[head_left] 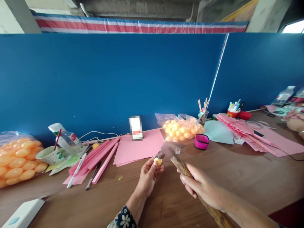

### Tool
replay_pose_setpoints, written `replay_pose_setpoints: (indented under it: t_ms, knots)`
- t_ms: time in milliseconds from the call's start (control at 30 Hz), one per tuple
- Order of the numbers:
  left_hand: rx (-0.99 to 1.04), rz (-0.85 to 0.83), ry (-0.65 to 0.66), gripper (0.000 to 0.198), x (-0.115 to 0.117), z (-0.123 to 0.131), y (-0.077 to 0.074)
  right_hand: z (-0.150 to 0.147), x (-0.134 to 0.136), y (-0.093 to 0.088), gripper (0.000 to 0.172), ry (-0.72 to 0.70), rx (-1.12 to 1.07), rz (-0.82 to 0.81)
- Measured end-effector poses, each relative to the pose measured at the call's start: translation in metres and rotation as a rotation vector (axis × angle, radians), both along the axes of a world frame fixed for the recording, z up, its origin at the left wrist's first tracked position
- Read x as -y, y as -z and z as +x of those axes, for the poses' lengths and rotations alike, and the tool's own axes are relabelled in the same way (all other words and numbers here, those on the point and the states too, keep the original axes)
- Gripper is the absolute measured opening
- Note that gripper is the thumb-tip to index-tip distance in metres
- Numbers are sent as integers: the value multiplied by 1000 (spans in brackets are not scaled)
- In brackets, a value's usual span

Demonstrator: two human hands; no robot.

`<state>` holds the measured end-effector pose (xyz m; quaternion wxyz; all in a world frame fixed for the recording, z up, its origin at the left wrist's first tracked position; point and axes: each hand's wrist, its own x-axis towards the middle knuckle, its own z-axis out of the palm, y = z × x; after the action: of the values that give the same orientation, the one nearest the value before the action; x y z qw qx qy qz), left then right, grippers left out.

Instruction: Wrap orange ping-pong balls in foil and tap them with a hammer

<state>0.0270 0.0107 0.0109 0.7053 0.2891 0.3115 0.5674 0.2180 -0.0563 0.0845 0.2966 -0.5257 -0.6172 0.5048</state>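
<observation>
A wooden-handled hammer [181,166] is being gripped in the curled fingers of the right hand [198,183] over the table [237,167], its head being held close to a small yellow object [158,161] being pinched in the left hand [147,175]. Beyond, pink paper [130,150] and, rightward, a bag of orange balls [181,130] are being backed by a blue partition [130,72].

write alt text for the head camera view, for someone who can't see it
The left hand pinches a small yellow piece close to a hammer gripped in the right hand. Pink paper and two bags of orange balls lie on a brown table before a blue partition.
</observation>
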Motion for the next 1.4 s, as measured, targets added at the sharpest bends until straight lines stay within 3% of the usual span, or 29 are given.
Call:
replay_pose_setpoints:
  t_ms: [500,967,1100,1200,1300,1400]
  knots:
    - [50,-27,48,24,-2,-4,-1,2,1,-1,29,12,-42,16]
    - [62,-6,105,27,-1,-4,-2,1,2,2,29,10,4,17]
    - [65,-30,20,24,-4,-6,1,12,4,-5,32,61,157,75]
    - [66,-45,-32,24,-6,-7,3,29,6,-3,28,110,335,205]
    - [59,-52,-26,25,-6,-6,4,53,9,11,19,82,525,317]
    - [41,-56,-19,26,-6,-5,5,80,14,32,22,99,700,334]
